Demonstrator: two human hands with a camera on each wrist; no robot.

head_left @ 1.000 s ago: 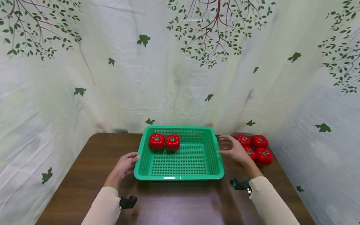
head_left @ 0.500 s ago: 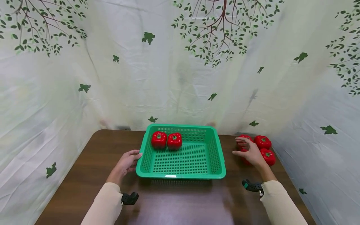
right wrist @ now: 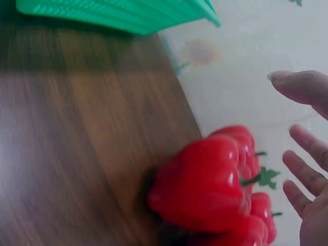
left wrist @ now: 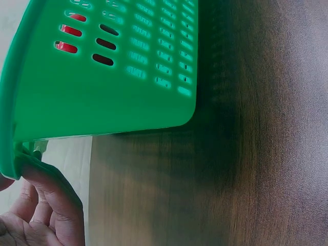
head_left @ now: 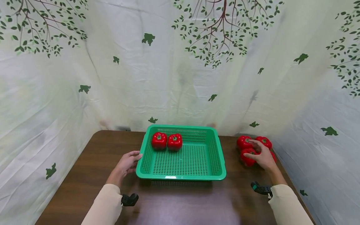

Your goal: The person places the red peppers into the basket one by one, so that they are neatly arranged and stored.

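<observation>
A green plastic basket [head_left: 194, 157] stands on the table with two red bell peppers [head_left: 159, 141] side by side at its back left. My left hand [head_left: 126, 165] holds the basket's left rim, thumb above and a finger beneath in the left wrist view. At the table's right, my right hand [head_left: 264, 157] hovers over a cluster of several red bell peppers [head_left: 244, 142], fingers spread and holding nothing. The front-left pepper [head_left: 247, 157] lies just under its thumb. The front-right pepper is mostly hidden by the hand. In the right wrist view, the fingers are apart from the nearest pepper [right wrist: 200, 187].
The dark wooden table [head_left: 174, 203] reaches forward of the basket. A pale cloth [head_left: 121, 93] printed with leaves and branches hangs behind and along both sides, close to the right-hand peppers. A strip of tabletop separates basket and cluster.
My right hand has moved right, from beside the basket's right rim to above the pepper cluster. The left hand stays at the left rim. The view has shifted slightly.
</observation>
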